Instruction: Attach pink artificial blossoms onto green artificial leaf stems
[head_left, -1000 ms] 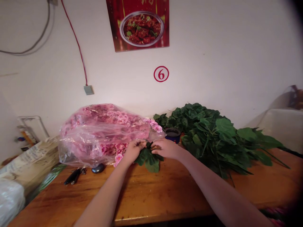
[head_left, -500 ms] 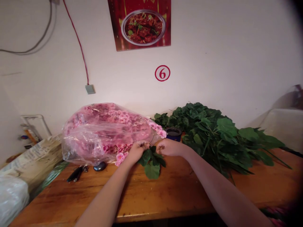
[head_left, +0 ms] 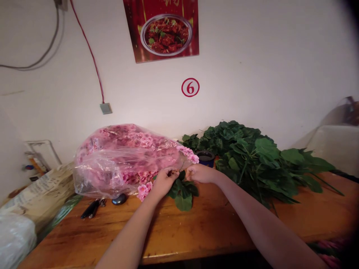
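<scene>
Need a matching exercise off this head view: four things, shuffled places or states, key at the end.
Things:
1. leaf sprig
2. pink flowers
3. circled number 6
4. large pile of green leaves

Places or states:
A. on the wall, below the food poster
B. heaped on the right side of the table
C. at the left hand, with the right hand close by
D. mostly inside a clear plastic bag, some poking out

Pairs: 1-C, 2-D, 3-A, 4-B
</scene>
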Available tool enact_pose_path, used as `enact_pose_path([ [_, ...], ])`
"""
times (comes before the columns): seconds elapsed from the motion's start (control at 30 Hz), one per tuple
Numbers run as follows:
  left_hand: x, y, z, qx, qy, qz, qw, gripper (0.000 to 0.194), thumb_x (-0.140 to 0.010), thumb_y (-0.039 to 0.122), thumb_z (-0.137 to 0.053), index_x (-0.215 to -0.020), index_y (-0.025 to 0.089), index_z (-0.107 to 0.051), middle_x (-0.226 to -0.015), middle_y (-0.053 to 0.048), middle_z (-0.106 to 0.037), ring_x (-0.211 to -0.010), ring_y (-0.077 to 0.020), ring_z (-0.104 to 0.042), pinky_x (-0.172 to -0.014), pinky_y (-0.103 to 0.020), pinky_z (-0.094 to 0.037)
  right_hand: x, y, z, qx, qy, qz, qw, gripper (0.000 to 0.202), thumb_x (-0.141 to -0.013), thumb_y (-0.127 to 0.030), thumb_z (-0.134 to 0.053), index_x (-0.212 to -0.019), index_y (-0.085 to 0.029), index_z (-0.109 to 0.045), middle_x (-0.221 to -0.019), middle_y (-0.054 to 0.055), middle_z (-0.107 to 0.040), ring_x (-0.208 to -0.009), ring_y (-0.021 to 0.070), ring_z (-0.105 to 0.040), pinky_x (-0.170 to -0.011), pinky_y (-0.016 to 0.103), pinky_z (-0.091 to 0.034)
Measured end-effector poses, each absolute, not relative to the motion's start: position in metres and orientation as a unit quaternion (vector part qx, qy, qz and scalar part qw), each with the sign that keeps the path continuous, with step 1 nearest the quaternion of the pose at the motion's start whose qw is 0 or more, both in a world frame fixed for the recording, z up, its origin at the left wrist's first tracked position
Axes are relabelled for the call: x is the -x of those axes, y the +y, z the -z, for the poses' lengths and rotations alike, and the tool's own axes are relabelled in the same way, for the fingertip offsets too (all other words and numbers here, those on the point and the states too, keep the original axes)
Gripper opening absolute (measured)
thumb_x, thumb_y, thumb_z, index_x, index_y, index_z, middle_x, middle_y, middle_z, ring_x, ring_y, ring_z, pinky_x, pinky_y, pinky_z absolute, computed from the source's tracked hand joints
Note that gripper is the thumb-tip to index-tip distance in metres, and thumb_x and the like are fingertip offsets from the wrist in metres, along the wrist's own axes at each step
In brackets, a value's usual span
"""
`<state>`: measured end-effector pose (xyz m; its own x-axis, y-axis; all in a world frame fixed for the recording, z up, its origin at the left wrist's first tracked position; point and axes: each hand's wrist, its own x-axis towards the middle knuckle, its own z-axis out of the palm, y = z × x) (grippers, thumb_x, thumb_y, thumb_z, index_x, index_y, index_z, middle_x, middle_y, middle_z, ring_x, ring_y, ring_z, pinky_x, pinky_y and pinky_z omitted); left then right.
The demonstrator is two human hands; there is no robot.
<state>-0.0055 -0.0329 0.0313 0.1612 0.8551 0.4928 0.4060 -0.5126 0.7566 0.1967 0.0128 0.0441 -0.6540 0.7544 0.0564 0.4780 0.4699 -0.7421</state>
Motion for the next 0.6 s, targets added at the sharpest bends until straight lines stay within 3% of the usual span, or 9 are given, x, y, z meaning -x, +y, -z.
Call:
enact_pose_path([
  [0.3,-0.001,-0.061,-0.054,-0.771,0.447,-0.453,0.01,0.018,-0.084,0.028,-0.051,-0.082,0.019,-0.066,-0.083,-0.006,-0.066,-0.082,-0.0192,-0.058,-0.079,-0.032,-0.043,-0.191,0.026,-0.026,0.421,-0.807,-0.349,0.22,0.019,-0.069,-0.015,-0.048,-0.079,-0.017,-0.064,-0.043,-0.004,-0.052,-0.039,0.0106,-0.05,-0.039,0.018,-0.032],
  [0.4,-0.006,-0.067,-0.056,-0.814,0.384,-0.435,0.008,0.017,-0.084,0.024,-0.051,-0.085,0.02,-0.068,-0.083,-0.007,-0.067,-0.082,-0.0187,-0.059,-0.08,-0.032,-0.045,-0.189,0.024,-0.026,0.403,-0.822,-0.332,0.228,0.017,-0.07,-0.014,-0.049,-0.078,-0.017,-0.064,-0.047,-0.004,-0.054,-0.042,0.0104,-0.05,-0.042,0.019,-0.035],
  [0.53,-0.011,-0.069,-0.052,-0.844,0.296,-0.442,0.067,0.022,-0.081,0.014,-0.049,-0.087,0.021,-0.069,-0.102,-0.006,-0.068,-0.095,-0.0174,-0.06,-0.089,-0.032,-0.045,-0.186,0.018,-0.032,0.317,-0.869,-0.251,0.284,0.015,-0.066,-0.009,-0.05,-0.069,-0.016,-0.063,-0.067,0.0,-0.064,-0.061,0.0109,-0.057,-0.054,0.018,-0.04],
  [0.6,-0.011,-0.068,-0.051,-0.833,0.302,-0.449,0.115,0.021,-0.079,0.013,-0.051,-0.086,0.02,-0.07,-0.103,-0.006,-0.067,-0.096,-0.0179,-0.061,-0.09,-0.032,-0.046,-0.186,0.017,-0.033,0.322,-0.868,-0.261,0.272,0.017,-0.066,-0.01,-0.048,-0.071,-0.016,-0.063,-0.063,-0.001,-0.063,-0.057,0.0105,-0.057,-0.052,0.017,-0.04],
])
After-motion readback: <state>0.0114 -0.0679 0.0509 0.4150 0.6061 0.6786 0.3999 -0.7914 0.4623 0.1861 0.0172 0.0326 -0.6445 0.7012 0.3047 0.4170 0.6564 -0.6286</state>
